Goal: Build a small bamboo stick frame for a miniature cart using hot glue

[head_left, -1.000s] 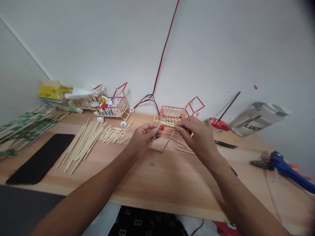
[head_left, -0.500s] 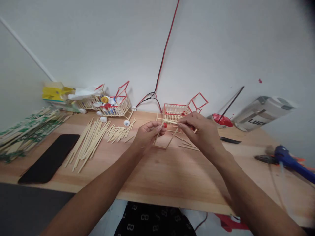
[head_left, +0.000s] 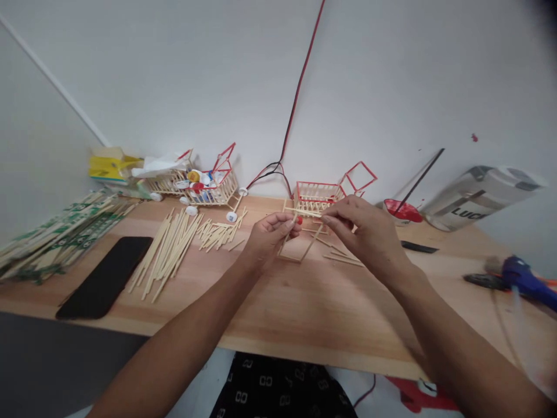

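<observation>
My left hand (head_left: 270,234) is closed in a pinch on one end of a thin wooden stick (head_left: 305,212), with a small red cap (head_left: 299,220) right at its fingertips. Pinching the stick's other end is my right hand (head_left: 365,232), also closed. Both hands hover just above the wooden table (head_left: 304,307), over a small square frame of sticks (head_left: 300,249). A stick cart with red trim (head_left: 319,197) stands right behind the hands, near the wall.
Loose sticks (head_left: 169,249) lie in a pile at the left, beside a black phone (head_left: 107,276) and packets of chopsticks (head_left: 52,235). Another stick cart filled with bottle caps (head_left: 204,183) stands at the back left. A red paint cup (head_left: 402,210), a silver bag (head_left: 478,194) and a blue glue gun (head_left: 522,276) are at the right.
The view has shifted, so everything sits a little further right in the picture. Both hands keep their pinch on the stick and stay together in front of the red-trimmed cart.
</observation>
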Demonstrator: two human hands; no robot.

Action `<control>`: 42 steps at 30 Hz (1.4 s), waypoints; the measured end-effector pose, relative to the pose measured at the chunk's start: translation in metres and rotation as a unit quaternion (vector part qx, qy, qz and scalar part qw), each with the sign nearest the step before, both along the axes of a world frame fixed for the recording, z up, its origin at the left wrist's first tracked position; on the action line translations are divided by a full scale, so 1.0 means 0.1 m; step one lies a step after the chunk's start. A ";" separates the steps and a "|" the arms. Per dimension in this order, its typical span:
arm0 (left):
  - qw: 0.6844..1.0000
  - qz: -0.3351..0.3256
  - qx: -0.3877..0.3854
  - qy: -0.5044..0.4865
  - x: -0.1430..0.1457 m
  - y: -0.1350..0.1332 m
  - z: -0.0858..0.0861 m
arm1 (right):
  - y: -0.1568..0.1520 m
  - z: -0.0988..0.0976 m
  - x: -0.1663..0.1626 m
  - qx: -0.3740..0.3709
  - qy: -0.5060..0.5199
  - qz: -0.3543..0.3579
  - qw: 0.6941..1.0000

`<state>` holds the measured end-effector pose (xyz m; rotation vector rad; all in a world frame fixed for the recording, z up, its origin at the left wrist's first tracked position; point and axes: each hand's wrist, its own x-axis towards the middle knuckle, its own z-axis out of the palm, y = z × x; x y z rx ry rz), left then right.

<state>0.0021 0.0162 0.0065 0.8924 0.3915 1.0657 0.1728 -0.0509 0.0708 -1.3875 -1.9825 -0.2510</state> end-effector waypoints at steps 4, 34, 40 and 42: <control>1.000 0.002 -0.012 0.009 0.00 0.00 0.00 | 0.01 -0.01 0.01 0.002 0.005 0.003 1.000; 1.000 0.004 -0.014 0.002 0.01 0.01 -0.02 | 0.01 -0.01 0.02 -0.005 -0.001 0.003 1.000; 1.000 0.000 -0.006 0.005 0.01 0.01 -0.02 | 0.00 -0.01 0.02 -0.004 0.002 0.000 1.000; 1.000 0.001 -0.010 0.004 0.01 0.01 -0.02 | 0.01 -0.01 0.02 -0.002 -0.003 -0.003 1.000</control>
